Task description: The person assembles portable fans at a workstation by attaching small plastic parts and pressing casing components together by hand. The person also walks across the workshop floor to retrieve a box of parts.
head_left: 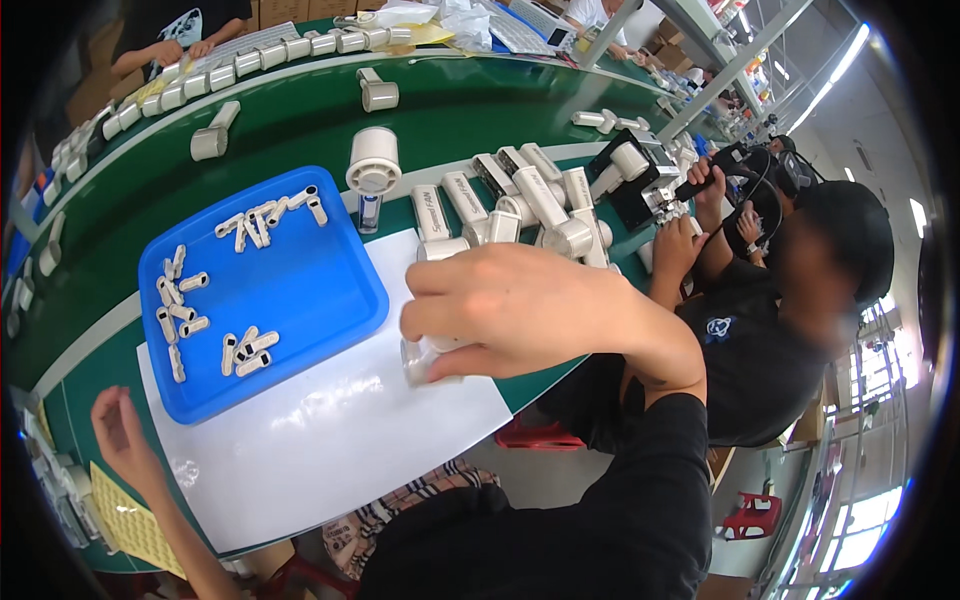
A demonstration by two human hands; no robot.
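My right hand is closed, palm down, over a pale round part above the white sheet. Most of that part is hidden under the fingers, so its full shape does not show. Off to the left, my left hand is raised near the sheet's edge, fingers loosely bent and apart, holding nothing. Between the hands lies a blue tray with several small white oblong pieces in three loose groups. Just beyond the tray's right side stands a white handheld fan, head up.
Several white fans are heaped right of the tray. More fans line the far side of the green conveyor belt. At right, a co-worker in black works at a black fixture. A yellow sheet lies lower left.
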